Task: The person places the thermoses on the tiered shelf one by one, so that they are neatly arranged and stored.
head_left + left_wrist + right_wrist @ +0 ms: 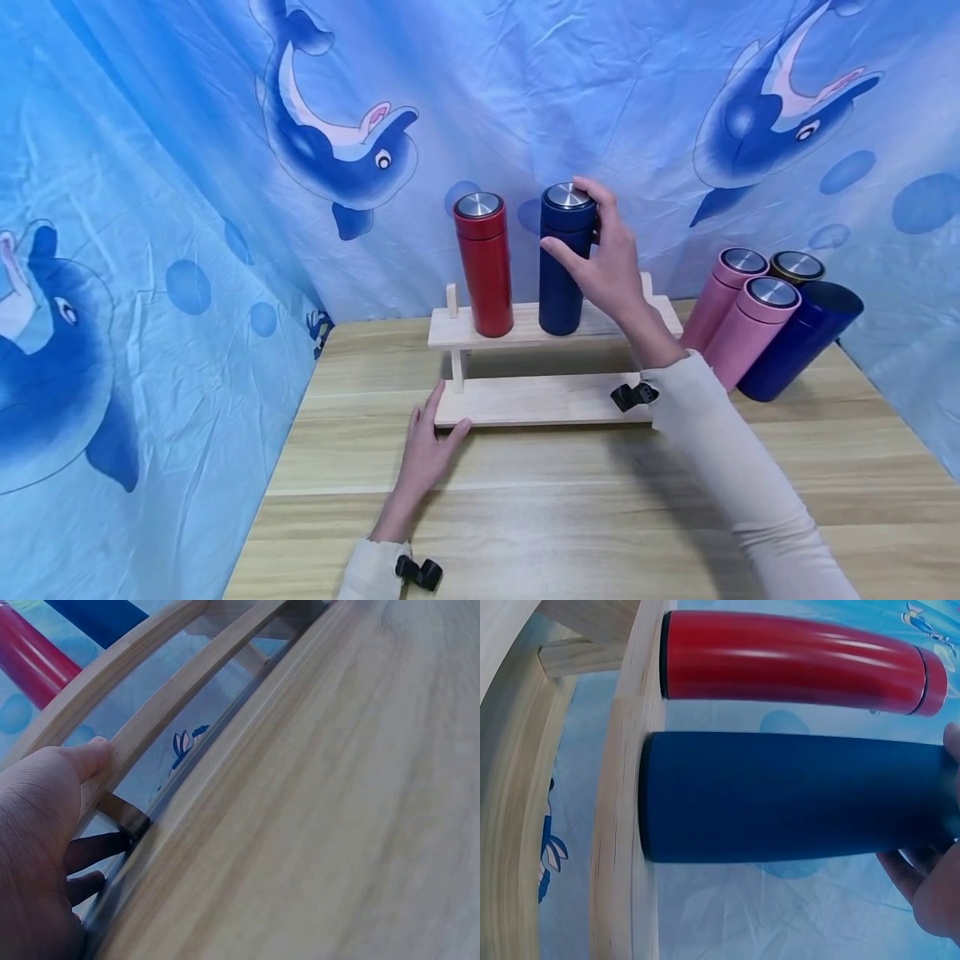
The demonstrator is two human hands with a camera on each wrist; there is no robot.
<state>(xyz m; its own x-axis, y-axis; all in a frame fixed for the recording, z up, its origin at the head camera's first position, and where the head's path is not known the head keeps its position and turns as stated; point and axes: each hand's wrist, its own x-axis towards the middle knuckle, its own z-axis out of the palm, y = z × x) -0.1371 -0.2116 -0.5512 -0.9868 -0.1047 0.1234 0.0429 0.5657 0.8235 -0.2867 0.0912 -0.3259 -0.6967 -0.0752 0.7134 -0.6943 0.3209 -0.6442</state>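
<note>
A two-tier light wooden rack (540,400) stands on the table. On its upper shelf a red bottle (485,267) with a steel lid stands upright at the left. To its right is a dark blue bottle (561,275), upright, its base at the upper shelf; my right hand (603,258) grips it near the top, thumb in front and fingers behind. In the right wrist view the blue bottle (795,799) lies beside the red bottle (795,664), apart from it. My left hand (427,450) holds the lower shelf's left end, its thumb (91,756) on the board's edge.
Right of the rack, two pink bottles (753,333), a blue bottle (798,342) and a dark one with a steel lid (798,265) stand close together on the wooden table (540,517). A blue dolphin-print curtain (480,108) hangs behind and at the sides.
</note>
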